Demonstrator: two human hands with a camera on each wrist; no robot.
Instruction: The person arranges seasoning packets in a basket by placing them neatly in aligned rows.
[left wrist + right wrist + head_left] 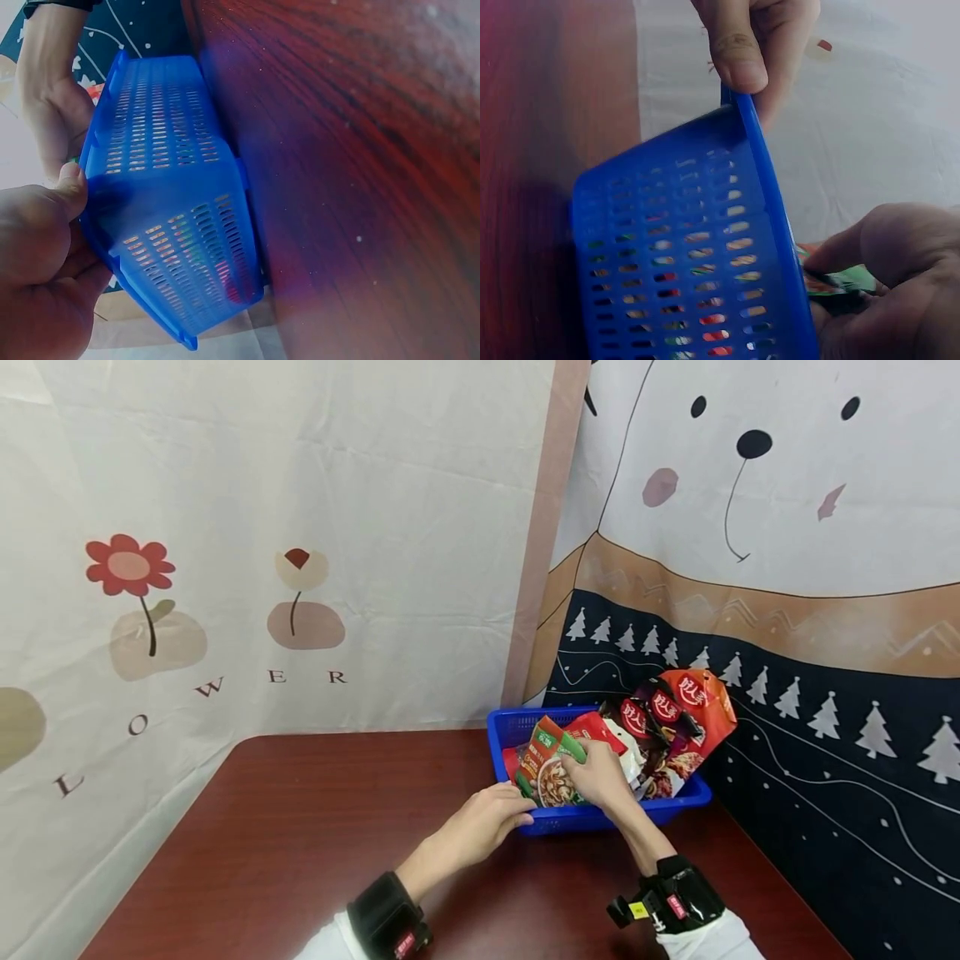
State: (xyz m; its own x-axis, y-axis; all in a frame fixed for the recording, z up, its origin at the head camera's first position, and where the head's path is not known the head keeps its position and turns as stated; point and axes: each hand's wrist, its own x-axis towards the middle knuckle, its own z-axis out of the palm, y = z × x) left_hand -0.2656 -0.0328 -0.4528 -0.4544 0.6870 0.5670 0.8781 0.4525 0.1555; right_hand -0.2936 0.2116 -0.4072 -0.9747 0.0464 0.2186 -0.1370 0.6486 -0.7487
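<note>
A blue plastic basket (558, 821) with slotted walls stands on the table, filled with food packets. My left hand (486, 820) grips its near left corner; in the right wrist view the thumb (742, 64) lies over the rim. My right hand (602, 774) reaches in over the near rim and pinches the top edge of a green and orange food packet (553, 777) with noodles pictured on it. In the right wrist view, part of that packet (855, 279) shows between thumb and fingers. The fingertips of the right hand are partly hidden.
Beside the held packet lie a red packet (596, 727), dark packets (651, 714) and a large orange-red bag (708, 710) that leans past the right rim. The brown table (315, 827) extends left of the basket. Printed cloths (420, 543) hang behind and to the right.
</note>
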